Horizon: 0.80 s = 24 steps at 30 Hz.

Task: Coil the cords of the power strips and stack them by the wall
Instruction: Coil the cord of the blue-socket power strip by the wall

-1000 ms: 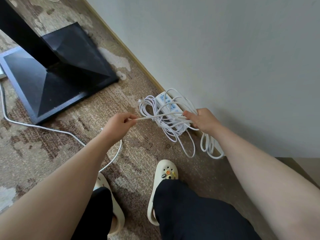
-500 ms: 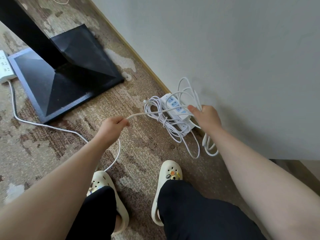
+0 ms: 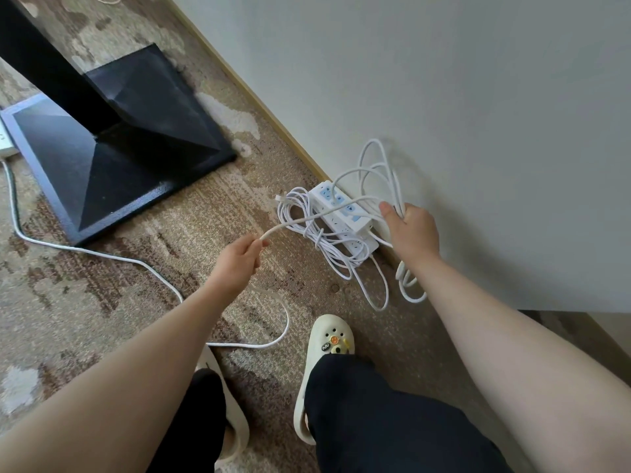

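Two white power strips (image 3: 345,213) with blue sockets lie stacked on the carpet against the wall (image 3: 444,97), a coiled cord (image 3: 300,216) beside them. My right hand (image 3: 411,230) grips several loops of white cord (image 3: 379,172) that rise in front of the wall. My left hand (image 3: 239,259) pinches the same cord's straight run, stretched between both hands. From my left hand the loose cord (image 3: 102,254) trails across the carpet to another power strip (image 3: 5,141) at the left edge.
A black metal stand base (image 3: 129,148) sits on the patterned carpet to the left. My cream clogs (image 3: 329,339) and dark trousers fill the bottom of the view. A wooden skirting strip (image 3: 259,107) runs along the wall.
My right hand has lifted the cord loops higher against the wall. My left hand has drawn back down and left, pulling the cord taut; slack now curls by my feet.
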Each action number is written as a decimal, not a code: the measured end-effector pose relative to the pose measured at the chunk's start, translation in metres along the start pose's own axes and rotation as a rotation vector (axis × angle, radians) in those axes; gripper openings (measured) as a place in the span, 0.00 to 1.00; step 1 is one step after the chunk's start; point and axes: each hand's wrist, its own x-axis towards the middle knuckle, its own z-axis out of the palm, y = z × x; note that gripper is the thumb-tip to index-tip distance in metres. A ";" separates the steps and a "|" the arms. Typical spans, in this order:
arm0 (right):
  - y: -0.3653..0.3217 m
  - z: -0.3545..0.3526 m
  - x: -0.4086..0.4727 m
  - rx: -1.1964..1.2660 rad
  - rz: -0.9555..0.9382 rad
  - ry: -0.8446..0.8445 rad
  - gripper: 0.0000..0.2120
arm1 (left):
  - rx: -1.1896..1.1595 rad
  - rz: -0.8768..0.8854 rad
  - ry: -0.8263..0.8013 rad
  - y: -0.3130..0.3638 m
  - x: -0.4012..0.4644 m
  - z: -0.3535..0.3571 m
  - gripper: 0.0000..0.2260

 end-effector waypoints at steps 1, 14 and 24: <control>-0.001 -0.001 0.001 -0.033 -0.016 0.011 0.25 | 0.041 0.029 -0.001 -0.007 0.000 -0.007 0.09; -0.018 0.004 0.003 0.179 0.042 -0.035 0.23 | -0.151 -0.484 -0.004 0.026 0.000 0.012 0.09; -0.030 -0.003 -0.004 0.376 0.026 -0.230 0.22 | -0.878 -0.366 -0.135 0.060 -0.007 0.060 0.09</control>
